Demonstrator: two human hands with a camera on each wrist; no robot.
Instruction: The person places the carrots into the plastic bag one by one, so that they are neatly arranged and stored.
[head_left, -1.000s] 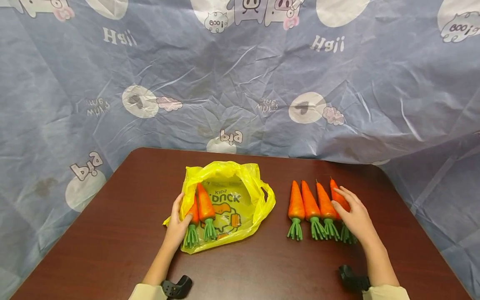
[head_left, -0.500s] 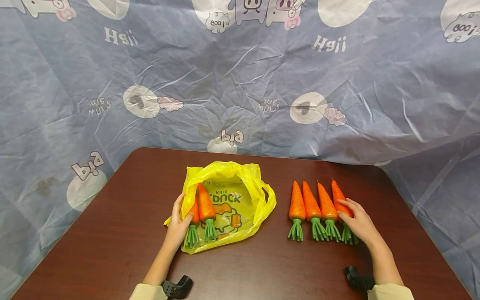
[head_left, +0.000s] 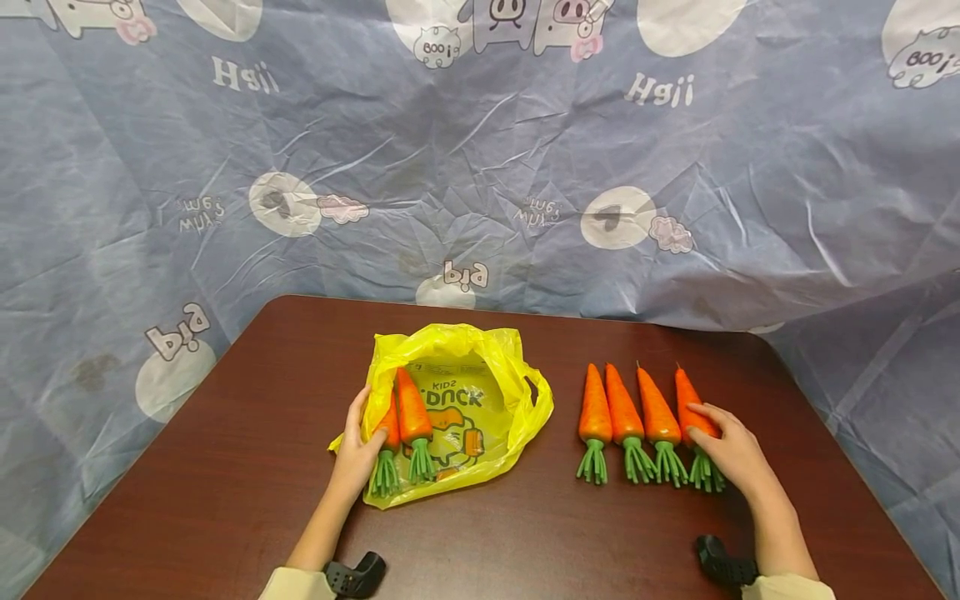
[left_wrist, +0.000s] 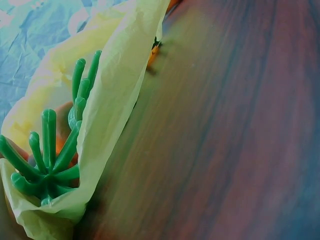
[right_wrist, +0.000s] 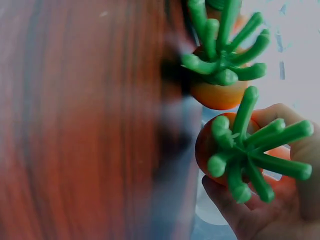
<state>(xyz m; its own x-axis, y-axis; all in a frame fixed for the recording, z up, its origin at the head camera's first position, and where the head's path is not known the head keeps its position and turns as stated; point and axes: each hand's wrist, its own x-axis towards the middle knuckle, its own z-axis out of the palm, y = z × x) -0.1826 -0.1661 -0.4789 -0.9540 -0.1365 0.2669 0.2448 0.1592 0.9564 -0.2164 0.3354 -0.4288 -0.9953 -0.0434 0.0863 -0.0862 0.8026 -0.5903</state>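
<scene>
A yellow plastic bag lies with its mouth spread wide, and two orange carrots with green stems rest inside its left part, one of them a carrot in plain sight. My left hand holds the bag's left edge, thumb over the rim against the outer carrot. Toward the right, my right hand grips the rightmost carrot of a row, thumb and fingers on opposite sides. The right wrist view shows this carrot's green stems in front of the hand.
Left of the gripped carrot, three more carrots lie side by side, tips pointing away. Everything rests on a dark brown table. A blue-grey printed cloth hangs behind it.
My right hand has come down and slightly right onto the rightmost carrot, which has shifted a little right, away from its neighbour. The left hand and bag stay put.
</scene>
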